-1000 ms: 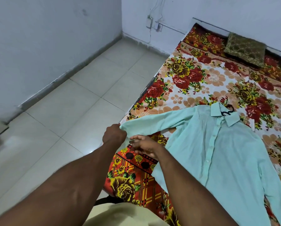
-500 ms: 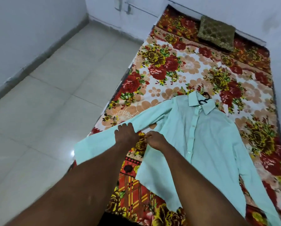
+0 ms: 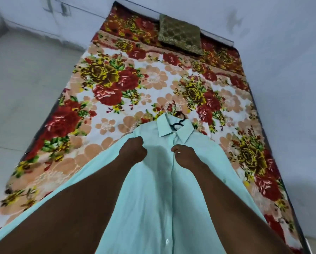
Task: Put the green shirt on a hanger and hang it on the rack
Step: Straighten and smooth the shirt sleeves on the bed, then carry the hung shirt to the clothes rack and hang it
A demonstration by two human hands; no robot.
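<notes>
It looked like we were fixing the green shirt point(image 3: 150, 198) on its hanger point(image 3: 178, 123) — it lay flat on the bed point(image 3: 117, 92) under both hands. Next we would need to grab the black hook point(image 3: 180, 119) just beyond them and lift. Our left hand point(image 3: 133, 151) was curled on the cloth; we could not tell if it held any. Our right hand point(image 3: 185, 155), close beside it, pinched the button strip point(image 3: 172, 189).

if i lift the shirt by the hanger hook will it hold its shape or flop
Likely floppy: the shirt lies flat on the bed with soft creases. Probably light, as the cloth looks thin. The hanger shows at the collar, so the shoulders may stay spread while sleeves and hem dangle.
</notes>
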